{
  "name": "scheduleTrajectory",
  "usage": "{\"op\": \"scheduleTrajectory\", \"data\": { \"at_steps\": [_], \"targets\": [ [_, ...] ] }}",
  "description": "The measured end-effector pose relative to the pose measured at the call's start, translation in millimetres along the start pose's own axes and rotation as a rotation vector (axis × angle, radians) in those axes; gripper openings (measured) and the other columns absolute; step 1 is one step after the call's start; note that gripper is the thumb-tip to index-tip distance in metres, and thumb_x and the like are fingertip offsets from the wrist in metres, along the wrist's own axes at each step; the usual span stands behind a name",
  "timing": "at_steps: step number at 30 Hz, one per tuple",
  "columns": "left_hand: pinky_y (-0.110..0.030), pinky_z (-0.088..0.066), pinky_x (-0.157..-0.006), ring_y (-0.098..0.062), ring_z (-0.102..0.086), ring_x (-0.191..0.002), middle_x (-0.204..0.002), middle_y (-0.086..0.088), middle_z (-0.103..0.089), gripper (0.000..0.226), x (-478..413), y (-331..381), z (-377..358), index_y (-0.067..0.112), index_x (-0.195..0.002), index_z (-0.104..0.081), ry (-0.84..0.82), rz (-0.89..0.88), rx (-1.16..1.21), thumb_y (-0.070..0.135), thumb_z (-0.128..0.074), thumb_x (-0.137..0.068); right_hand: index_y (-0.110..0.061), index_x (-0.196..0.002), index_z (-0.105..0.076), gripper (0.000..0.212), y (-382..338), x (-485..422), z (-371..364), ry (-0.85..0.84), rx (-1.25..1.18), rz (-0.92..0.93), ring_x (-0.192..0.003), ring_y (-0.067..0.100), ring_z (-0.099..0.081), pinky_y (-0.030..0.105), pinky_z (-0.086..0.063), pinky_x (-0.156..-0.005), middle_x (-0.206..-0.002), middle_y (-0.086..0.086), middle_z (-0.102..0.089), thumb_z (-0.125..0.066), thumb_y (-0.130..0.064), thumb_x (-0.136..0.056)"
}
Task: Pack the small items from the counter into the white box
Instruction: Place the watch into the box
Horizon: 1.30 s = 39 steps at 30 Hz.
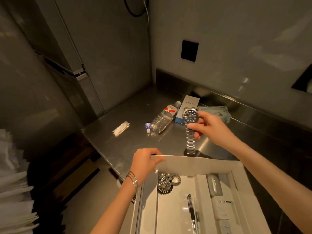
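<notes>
The white box [199, 163] stands open at the near edge of the steel counter. My left hand [145, 162] grips its far left rim. My right hand [208, 126] holds a silver watch [190, 130] with a dark dial above the counter, just beyond the box; its metal band hangs down. Inside the box lie a beaded brooch [168, 182], a black pen [191, 211] and white gadgets [217, 200] along the right side. On the counter lie a small white packet [121, 128] and a blue bead item [148, 125].
A clear plastic bottle [163, 119] lies on its side mid-counter next to a white and blue Anker box [187, 108]. A folded pale green cloth [217, 112] sits at the back. Walls close the corner behind; the counter's left edge drops to the floor.
</notes>
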<state>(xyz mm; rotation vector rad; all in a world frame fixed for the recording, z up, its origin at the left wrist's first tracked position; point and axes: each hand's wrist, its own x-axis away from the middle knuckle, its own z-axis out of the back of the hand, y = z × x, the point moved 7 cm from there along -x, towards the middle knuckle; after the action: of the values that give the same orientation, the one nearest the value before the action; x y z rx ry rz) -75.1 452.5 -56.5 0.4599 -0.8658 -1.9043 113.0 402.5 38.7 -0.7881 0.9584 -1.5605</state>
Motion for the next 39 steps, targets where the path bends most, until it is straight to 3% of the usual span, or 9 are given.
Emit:
{"op": "scheduleTrajectory", "data": {
  "at_steps": [4, 12, 15, 17, 20, 24, 29, 34, 39],
  "targets": [
    [-0.015, -0.042, -0.063, -0.01, -0.061, -0.073, -0.076, 0.004, -0.07, 0.009, 0.2, 0.4, 0.2, 0.021, -0.077, -0.073, 0.0, -0.014, 0.004, 0.029, -0.07, -0.076, -0.015, -0.097, -0.058, 0.014, -0.4, 51.0, 0.0, -0.165, -0.169, -0.104, -0.056, 0.005, -0.062, 0.021, -0.056, -0.062, -0.055, -0.005, -0.065, -0.059, -0.008, -0.085],
    [-0.014, -0.041, -0.064, -0.008, -0.06, -0.074, -0.076, 0.006, -0.071, 0.009, 1.2, 0.5, 1.3, 0.023, -0.077, -0.073, 0.002, -0.032, 0.009, 0.032, -0.07, -0.075, -0.001, -0.106, -0.054, 0.022, 103.0, 111.8, -107.1, -0.506, -0.295, -0.648, -0.059, 0.009, -0.068, 0.02, -0.058, -0.062, -0.072, 0.007, -0.071, -0.063, -0.003, -0.085],
    [-0.019, -0.041, -0.066, -0.009, -0.061, -0.076, -0.079, 0.004, -0.072, 0.009, 1.9, 1.2, 2.3, 0.024, -0.075, -0.073, 0.003, -0.025, 0.018, 0.032, -0.07, -0.074, 0.008, -0.124, -0.039, 0.043, 137.6, 125.1, -142.3, -0.541, -0.284, -0.858, -0.054, 0.009, -0.068, 0.021, -0.057, -0.058, -0.079, 0.012, -0.066, -0.059, 0.001, -0.087],
    [-0.023, -0.042, -0.069, -0.012, -0.061, -0.076, -0.079, 0.003, -0.072, 0.009, 2.5, 1.5, 2.7, 0.024, -0.075, -0.073, 0.002, -0.014, 0.013, 0.032, -0.07, -0.075, 0.005, -0.115, -0.04, 0.03, 149.7, 131.0, -161.5, -0.572, -0.233, -0.897, -0.049, 0.009, -0.067, 0.02, -0.057, -0.054, -0.069, 0.011, -0.068, -0.055, 0.003, -0.089],
    [-0.025, -0.044, -0.07, -0.015, -0.062, -0.076, -0.078, 0.0, -0.073, 0.009, 3.9, 2.6, 3.3, 0.023, -0.075, -0.073, 0.003, -0.01, 0.016, 0.031, -0.069, -0.075, -0.004, -0.091, -0.042, 0.014, 154.5, 130.7, -183.9, -0.579, -0.217, -0.878, -0.052, 0.01, -0.068, 0.018, -0.055, -0.051, -0.06, 0.009, -0.068, -0.053, 0.004, -0.09],
    [-0.026, -0.044, -0.07, -0.017, -0.062, -0.077, -0.078, -0.002, -0.073, 0.009, 4.1, 3.0, 3.1, 0.022, -0.076, -0.073, -0.007, 0.01, 0.022, 0.03, -0.069, -0.075, -0.007, -0.085, -0.041, 0.016, 155.3, 124.1, -198.1, -0.539, -0.22, -0.835, -0.065, 0.016, -0.07, 0.024, -0.059, -0.062, -0.063, 0.01, -0.068, -0.054, 0.002, -0.091],
    [-0.026, -0.043, -0.07, -0.016, -0.061, -0.078, -0.081, -0.004, -0.073, 0.012, 3.9, 2.7, 2.3, 0.02, -0.078, -0.073, -0.011, 0.012, 0.013, 0.031, -0.069, -0.076, -0.005, -0.067, -0.052, 0.026, 149.5, 126.2, -200.2, -0.708, 0.022, -0.661, -0.044, 0.003, -0.063, 0.016, -0.056, -0.052, -0.046, -0.002, -0.067, -0.058, -0.01, -0.091],
    [-0.024, -0.042, -0.068, -0.017, -0.062, -0.078, -0.08, -0.003, -0.073, 0.012, 3.7, 4.3, 2.8, 0.021, -0.078, -0.073, 0.004, -0.002, 0.002, 0.032, -0.069, -0.076, 0.004, -0.068, -0.066, 0.035, 140.8, 127.7, -195.7, -0.834, 0.339, -0.526, -0.041, 0.003, -0.057, 0.012, -0.049, -0.052, -0.07, 0.015, -0.072, -0.062, -0.023, -0.089],
    [-0.012, -0.036, -0.059, -0.013, -0.059, -0.074, -0.079, -0.001, -0.072, 0.011, 4.2, 3.6, 3.2, 0.021, -0.077, -0.073, 0.009, -0.005, 0.009, 0.031, -0.069, -0.075, -0.002, -0.091, -0.069, 0.025, 91.2, 99.2, -159.6, -0.874, 0.705, -0.266, -0.078, 0.013, -0.066, 0.027, -0.051, -0.075, -0.1, 0.015, -0.072, -0.065, -0.026, -0.086]
  ]
}}
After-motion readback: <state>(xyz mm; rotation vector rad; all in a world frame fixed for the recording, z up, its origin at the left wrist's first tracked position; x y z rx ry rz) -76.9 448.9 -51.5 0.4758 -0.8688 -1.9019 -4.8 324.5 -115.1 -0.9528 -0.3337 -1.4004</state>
